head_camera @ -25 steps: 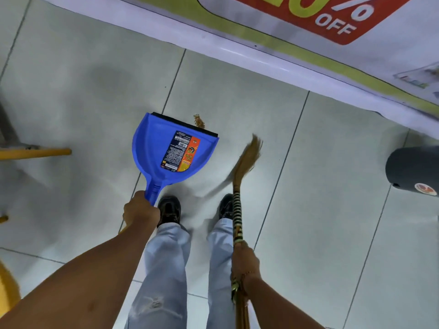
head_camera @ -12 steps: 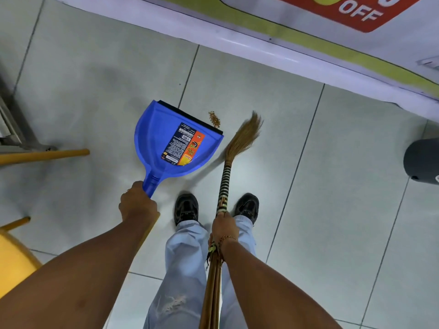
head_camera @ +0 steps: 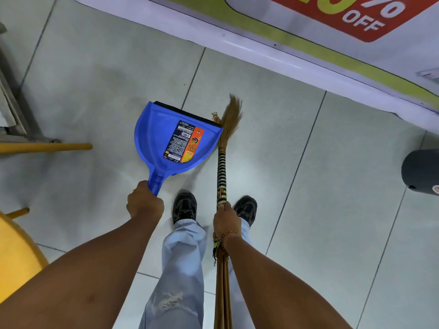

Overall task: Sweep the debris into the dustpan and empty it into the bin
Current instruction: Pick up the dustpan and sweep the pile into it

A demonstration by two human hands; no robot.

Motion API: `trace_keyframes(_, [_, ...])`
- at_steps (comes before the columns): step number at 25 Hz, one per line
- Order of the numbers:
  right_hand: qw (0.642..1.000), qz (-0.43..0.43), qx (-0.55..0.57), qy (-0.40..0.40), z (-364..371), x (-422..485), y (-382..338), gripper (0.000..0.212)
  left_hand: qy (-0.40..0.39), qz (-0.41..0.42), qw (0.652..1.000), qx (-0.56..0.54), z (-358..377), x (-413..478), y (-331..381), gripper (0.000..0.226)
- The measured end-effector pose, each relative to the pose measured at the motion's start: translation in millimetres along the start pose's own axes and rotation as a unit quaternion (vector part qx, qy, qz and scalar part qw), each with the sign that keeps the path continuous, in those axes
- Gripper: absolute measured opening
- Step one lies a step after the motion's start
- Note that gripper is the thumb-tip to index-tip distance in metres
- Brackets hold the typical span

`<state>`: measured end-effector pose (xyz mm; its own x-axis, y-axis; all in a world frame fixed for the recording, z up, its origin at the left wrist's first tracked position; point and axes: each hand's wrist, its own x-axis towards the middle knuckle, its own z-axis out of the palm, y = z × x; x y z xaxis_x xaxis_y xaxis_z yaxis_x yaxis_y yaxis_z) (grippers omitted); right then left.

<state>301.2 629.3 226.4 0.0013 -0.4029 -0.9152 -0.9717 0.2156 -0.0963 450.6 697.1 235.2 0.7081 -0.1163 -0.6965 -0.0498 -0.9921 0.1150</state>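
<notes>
The sweeping step is in hand. The left hand (head_camera: pixel 145 202) has its grip closed round the handle of the blue dustpan (head_camera: pixel 158 136), whose black lip rests on the floor (head_camera: pixel 99 74). The right hand (head_camera: pixel 226 218) is wrapped round the broom (head_camera: pixel 222 167); its bristles touch a small brown heap of debris (head_camera: pixel 215 116) at the lip's two o'clock corner. Next, a short flick toward nine o'clock should carry it in. The bin (head_camera: pixel 420 170) is probably the dark cylinder at three o'clock. The dustpan's label reads "Gala"; the banner (head_camera: pixel 308 27) reads "% OFF".
</notes>
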Motion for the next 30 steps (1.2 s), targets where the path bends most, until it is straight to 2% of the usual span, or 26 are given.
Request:
trace_keyframes(4, [0.993,0.013,0.109,0.046,-12,-8,23,0.043,0.001,-0.003,1.0,-0.019,9,-6,2,0.032])
trace_keyframes(9, [0.986,0.009,0.135,0.098,-42,-2,71,0.039,0.005,-0.021,1.0,-0.02,39,-4,5,0.053])
trace_keyframes(13, [0.978,0.012,0.142,0.153,-69,79,87,0.031,-0.028,-0.023,0.999,0.007,94,36,9,0.033])
trace_keyframes(15, [0.978,0.014,0.143,0.153,-73,128,90,0.035,-0.043,-0.027,0.999,0.015,126,67,9,0.028])
trace_keyframes(17, [0.979,0.018,0.152,0.136,-61,180,91,0.053,-0.042,-0.031,0.999,0.01,163,102,8,0.029])
trace_keyframes(19, [0.984,0.025,0.113,0.132,-43,217,89,0.061,-0.034,-0.032,0.999,0.007,192,130,6,0.033])
trace_keyframes(22, [0.988,0.031,0.063,0.14,-24,247,83,0.043,-0.028,-0.042,0.999,0.021,217,156,-1,0.045])
trace_keyframes(25, [0.982,0.031,0.04,0.182,-24,257,84,0.028,-0.022,0.007,0.999,0.04,219,168,-1,0.056])
trace_keyframes(28, [0.989,0.037,0.001,0.144,-33,243,93,0.041,0.048,0.135,0.982,0.126,200,168,5,0.055])
trace_keyframes(30, [0.989,0.061,-0.029,0.132,-40,230,102,0.033,0.08,0.181,0.962,0.19,182,177,10,0.049])
